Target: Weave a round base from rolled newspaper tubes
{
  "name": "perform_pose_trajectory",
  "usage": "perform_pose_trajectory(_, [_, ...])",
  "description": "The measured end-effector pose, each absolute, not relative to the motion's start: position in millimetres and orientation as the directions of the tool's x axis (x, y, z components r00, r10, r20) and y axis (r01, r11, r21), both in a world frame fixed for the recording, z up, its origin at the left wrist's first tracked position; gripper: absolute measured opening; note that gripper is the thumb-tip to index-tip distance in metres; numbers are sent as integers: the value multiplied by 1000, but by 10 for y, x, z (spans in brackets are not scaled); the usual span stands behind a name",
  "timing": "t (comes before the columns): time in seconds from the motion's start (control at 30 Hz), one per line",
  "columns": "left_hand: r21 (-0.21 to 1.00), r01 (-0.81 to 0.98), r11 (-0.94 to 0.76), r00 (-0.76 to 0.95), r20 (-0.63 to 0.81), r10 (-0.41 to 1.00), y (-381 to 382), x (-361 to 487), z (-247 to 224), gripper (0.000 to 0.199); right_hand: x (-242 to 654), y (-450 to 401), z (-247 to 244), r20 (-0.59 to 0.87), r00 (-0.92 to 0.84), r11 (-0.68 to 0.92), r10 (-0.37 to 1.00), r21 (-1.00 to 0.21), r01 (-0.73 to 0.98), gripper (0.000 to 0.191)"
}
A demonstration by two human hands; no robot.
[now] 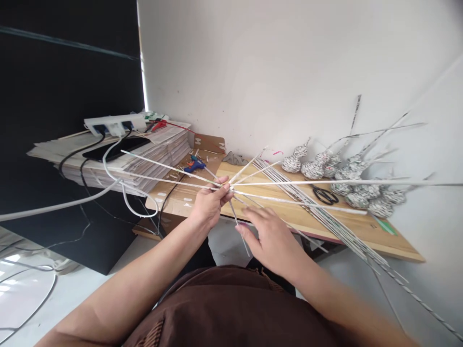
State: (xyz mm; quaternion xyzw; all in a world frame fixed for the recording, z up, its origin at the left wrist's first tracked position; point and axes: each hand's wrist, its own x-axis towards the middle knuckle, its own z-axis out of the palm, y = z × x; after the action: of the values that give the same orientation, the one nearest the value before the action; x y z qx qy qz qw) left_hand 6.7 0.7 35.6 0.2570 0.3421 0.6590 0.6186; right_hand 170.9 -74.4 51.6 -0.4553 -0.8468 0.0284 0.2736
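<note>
Several thin rolled-paper sticks (pixel 289 200) cross at one middle point and spread outward like spokes. My left hand (pixel 213 202) pinches them at that crossing, thumb on top, just above the table's front edge. To the lower right is my right hand (pixel 267 236), its thumb and fingers apart, a little blurred. One downward-pointing stick passes close by its thumb; whether they touch I cannot tell. One long white stick reaches far right past the edge of view.
On the wooden table (pixel 392 238) lie a bundle of paper sticks (pixel 325 224), black scissors (pixel 324 195) and several woven paper gourds (pixel 313 168). A blue glue gun (pixel 194 165) rests on cardboard. At left, a paper stack (pixel 159 156) carries a phone (pixel 115 148) and power strip (pixel 115 124).
</note>
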Motion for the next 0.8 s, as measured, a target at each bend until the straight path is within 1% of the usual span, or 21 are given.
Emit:
perform_pose_trajectory(0.07, [749, -662, 18, -88, -102, 991, -7, 88, 383, 19, 1722, -596, 390, 533, -308, 515, 788, -298, 804, 40])
perform_pose_trajectory(0.13, [730, -682, 39, -72, -120, 990, -24, 106, 403, 18, 1759, -466, 310, 589, -223, 496, 776, -353, 793, 38])
perform_pose_trajectory(0.2, [712, -700, 45, -62, -124, 990, -42, 127, 414, 19, 1785, -387, 283, 612, -169, 499, 773, -421, 758, 35])
perform_pose_trajectory(0.27, [695, -717, 47, -54, -123, 991, -62, 158, 416, 19, 1768, -347, 287, 592, -140, 500, 794, -504, 704, 36])
perform_pose_trajectory(0.33, [680, -730, 66, -34, -132, 991, -83, 200, 412, 20, 1700, -314, 290, 511, -163, 505, 844, -652, 566, 38])
perform_pose_trajectory(0.4, [666, -740, 92, -11, -149, 989, -105, 241, 403, 21, 1602, -272, 280, 428, -220, 480, 876, -815, 326, 37])
perform_pose_trajectory(0.43, [658, -747, 99, -3, -152, 988, -114, 256, 396, 21, 1556, -250, 274, 414, -239, 464, 878, -860, 213, 34])
perform_pose_trajectory(0.47, [649, -754, 100, 1, -150, 989, -121, 266, 387, 22, 1518, -231, 271, 417, -245, 457, 875, -879, 135, 33])
perform_pose_trajectory(0.5, [642, -760, 96, 4, -143, 990, -127, 268, 375, 23, 1492, -217, 274, 432, -237, 464, 870, -880, 100, 31])
perform_pose_trajectory(0.53, [639, -765, 86, 3, -130, 992, -132, 263, 362, 25, 1482, -211, 285, 452, -221, 483, 864, -869, 109, 30])
perform_pose_trajectory(0.6, [649, -758, 70, -3, -111, 994, -141, 238, 329, 28, 1502, -223, 325, 486, -208, 526, 849, -819, 230, 27])
perform_pose_trajectory(0.7, [687, -723, 72, -18, -123, 992, -160, 200, 279, 37, 1574, -270, 402, 508, -228, 554, 830, -705, 443, 25])
perform_pose_trajectory(0.73, [696, -714, 74, -23, -129, 991, -167, 196, 266, 39, 1589, -283, 420, 513, -230, 555, 827, -681, 478, 24])
perform_pose_trajectory(0.8, [702, -709, 65, -33, -125, 992, -180, 202, 251, 43, 1589, -293, 440, 537, -200, 560, 819, -675, 480, 23])
